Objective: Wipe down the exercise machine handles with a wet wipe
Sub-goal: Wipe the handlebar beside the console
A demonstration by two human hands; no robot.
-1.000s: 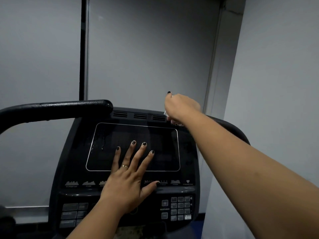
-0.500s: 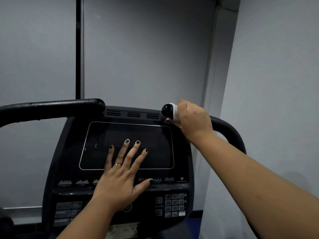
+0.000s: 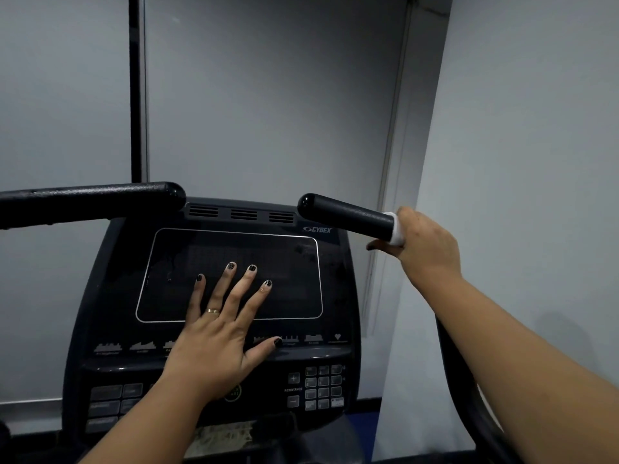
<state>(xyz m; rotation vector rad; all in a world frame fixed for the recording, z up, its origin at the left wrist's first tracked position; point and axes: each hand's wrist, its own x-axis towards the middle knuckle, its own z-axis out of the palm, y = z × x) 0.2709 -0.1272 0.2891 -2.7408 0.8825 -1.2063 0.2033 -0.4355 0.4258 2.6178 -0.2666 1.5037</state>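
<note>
Hiding most of the wet wipe (image 3: 397, 230), right hand (image 3: 427, 246) grips right handle (image 3: 345, 216).

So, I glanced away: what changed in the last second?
The right hand, gripping the wet wipe round the right handle, slid from its tip back toward the person, baring the black end. The left hand stayed flat on the console screen.

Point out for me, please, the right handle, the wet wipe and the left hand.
right handle (image 3: 345, 216): head view, middle of the bare black bar.
wet wipe (image 3: 395, 229): head view, white band wrapped round the right handle.
left hand (image 3: 214, 343): head view, back of the hand, flat on the console (image 3: 107, 313).
</note>
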